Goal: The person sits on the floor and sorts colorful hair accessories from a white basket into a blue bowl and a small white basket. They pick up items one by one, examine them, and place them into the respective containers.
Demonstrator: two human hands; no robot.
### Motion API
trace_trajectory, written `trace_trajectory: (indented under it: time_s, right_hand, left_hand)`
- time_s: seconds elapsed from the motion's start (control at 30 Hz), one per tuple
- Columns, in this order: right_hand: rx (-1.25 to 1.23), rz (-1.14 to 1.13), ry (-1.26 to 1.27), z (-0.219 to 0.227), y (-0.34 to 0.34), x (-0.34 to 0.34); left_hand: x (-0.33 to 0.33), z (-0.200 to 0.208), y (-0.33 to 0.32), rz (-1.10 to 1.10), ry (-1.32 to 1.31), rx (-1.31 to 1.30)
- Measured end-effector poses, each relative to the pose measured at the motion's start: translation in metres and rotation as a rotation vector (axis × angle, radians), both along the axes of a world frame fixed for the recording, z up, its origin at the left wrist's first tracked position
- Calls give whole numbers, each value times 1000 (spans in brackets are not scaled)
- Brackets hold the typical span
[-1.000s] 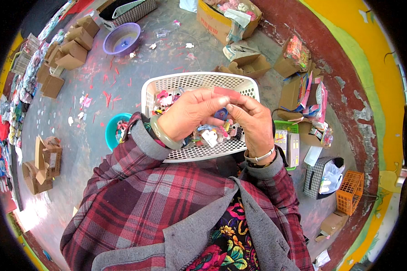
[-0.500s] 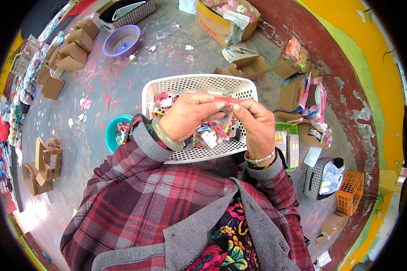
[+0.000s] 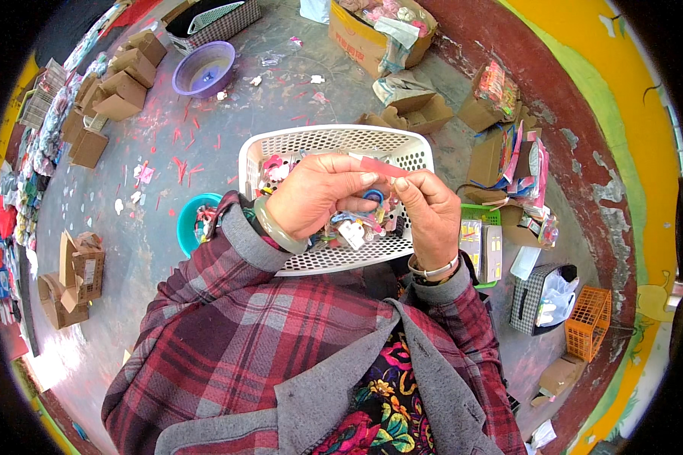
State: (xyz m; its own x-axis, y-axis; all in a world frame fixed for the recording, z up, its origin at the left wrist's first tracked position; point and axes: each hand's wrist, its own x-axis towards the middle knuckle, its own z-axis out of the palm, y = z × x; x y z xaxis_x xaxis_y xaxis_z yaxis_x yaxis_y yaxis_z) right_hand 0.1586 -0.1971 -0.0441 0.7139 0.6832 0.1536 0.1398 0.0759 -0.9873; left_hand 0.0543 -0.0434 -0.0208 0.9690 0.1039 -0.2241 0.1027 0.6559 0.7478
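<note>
Above a white perforated plastic basket (image 3: 311,267), both my hands come together on a small red strip (image 3: 381,167). With its fingers closed, my left hand (image 3: 311,196) pinches the strip's left part, which has a pale end. My right hand (image 3: 431,216) grips the right end between thumb and fingers. Just under the fingers shows a small blue ring-shaped thing (image 3: 373,196); whether I touch it I cannot tell. Small colourful pieces and a white card (image 3: 350,233) lie inside the basket, partly hidden by my hands.
A teal basin (image 3: 186,225) stands left of the basket, and a green tray (image 3: 492,215) with cards is on the right. Farther off are a purple basin (image 3: 204,70), a large cardboard box (image 3: 360,47) and an orange crate (image 3: 589,322). Red scraps litter the floor.
The red strip has tilted, its right end now lower, and more of its face shows. My right fingers have shifted slightly down. The blue ring-shaped thing has come into sight below the fingers.
</note>
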Motion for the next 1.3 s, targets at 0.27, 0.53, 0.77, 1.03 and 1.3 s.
trace_trajectory:
  time_s: [0.27,0.53,0.77,1.03,1.3]
  right_hand:
    - [-12,-211,-846,36,6,-14]
    - [-79,-154,-978,20,13,-16]
    - [-127,-175,-952,19,8,-16]
    - [-123,-183,-965,15,6,-17]
    - [-103,-169,-955,19,6,-19]
  left_hand:
    - [1,-1,3,25,29,56]
    - [2,-11,-7,0,-9,169]
    - [0,-22,-13,-9,-36,421]
    - [1,-31,-11,47,-153,771]
    - [1,-32,-10,96,-206,885]
